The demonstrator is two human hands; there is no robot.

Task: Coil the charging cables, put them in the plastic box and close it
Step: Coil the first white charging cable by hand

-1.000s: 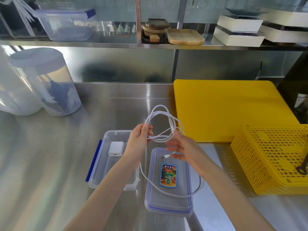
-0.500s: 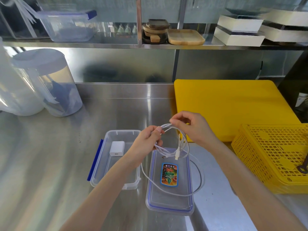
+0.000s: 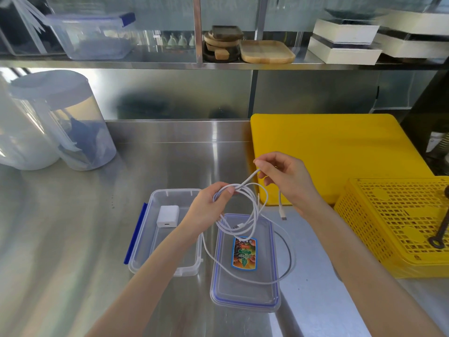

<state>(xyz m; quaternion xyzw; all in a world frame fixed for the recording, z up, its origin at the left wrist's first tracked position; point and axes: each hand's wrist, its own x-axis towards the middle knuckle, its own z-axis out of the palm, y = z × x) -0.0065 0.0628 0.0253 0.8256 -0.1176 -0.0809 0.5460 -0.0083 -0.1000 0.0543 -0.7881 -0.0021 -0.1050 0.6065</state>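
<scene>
My left hand [image 3: 209, 205] pinches the top of a white charging cable [image 3: 252, 215] whose loops hang above the counter. My right hand [image 3: 286, 178] grips a strand of the same cable up and to the right of the coil, and a connector end dangles below it. A long loose loop of the cable trails down over the clear lid [image 3: 245, 295] with its blue seal and colourful label. To the left of the lid stands the open clear plastic box [image 3: 170, 268] with a blue clip, and a white charger block [image 3: 167, 215] lies inside it.
A yellow cutting board [image 3: 340, 147] lies at the back right and a yellow perforated basket [image 3: 393, 229] sits at the right edge. Clear jars [image 3: 63, 122] stand at the back left. A shelf above holds a plastic container, wooden trays and white boxes.
My right hand has risen and moved right, drawing a strand up out of the coil. The loops now hang lower from my left hand, and the connector end has swung free.
</scene>
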